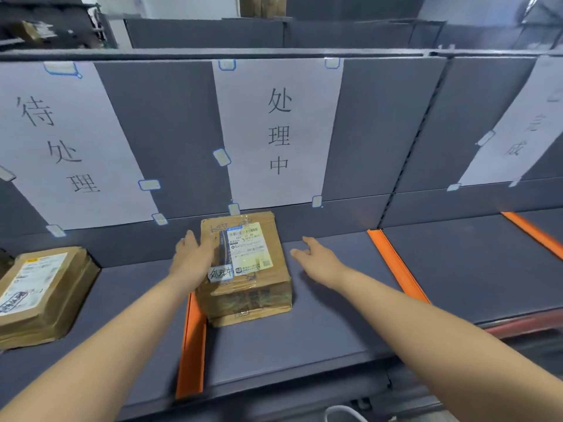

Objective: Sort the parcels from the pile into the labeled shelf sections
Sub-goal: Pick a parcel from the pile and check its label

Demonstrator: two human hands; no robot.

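Cardboard parcel (245,263) lies between both hands, left (193,257) touching, right (318,260) released.

Cardboard boxes (262,4) are sitting on a far rack at twelve o'clock; a white cable (341,413) is curling at six o'clock, below the shelf edge.

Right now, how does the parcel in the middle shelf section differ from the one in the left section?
The middle parcel sits under the 处理中 sign, the left parcel under the 待处理 sign. The middle parcel looks thicker and boxier; the left parcel looks flatter. The left hand touches the middle parcel's side, while nothing touches the left parcel. Both are brown cardboard with a shipping label on top and a small handwritten tag.
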